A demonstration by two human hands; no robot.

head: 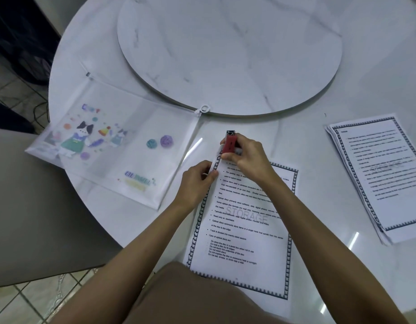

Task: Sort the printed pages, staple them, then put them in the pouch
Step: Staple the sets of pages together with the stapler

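Right hand (246, 157): fingers curled round a small red stapler (230, 143), which sits over the top-left corner of the printed page set (244, 230). Whether the stapler is pressed down cannot be told.

Left hand (197, 181): thumb and fingers pinch the left edge of the same set, just below the stapler.

The set lies flat on the surface (295, 136) directly in front of the person, text up, with the watermark "STORAGE" legible. A second stack of printed pages (377, 178) lies well apart at the right, its sheets slightly fanned.

The translucent zip pouch (122, 141), printed with cartoon cats, lies flat at the left. Its left corner projects past the surface edge. Its zipper pull (203, 109) lies at the rim of a raised round turntable (225, 54).

The surface is a round white marble-pattern table. Pale tiled floor (26, 305) shows at the lower left.
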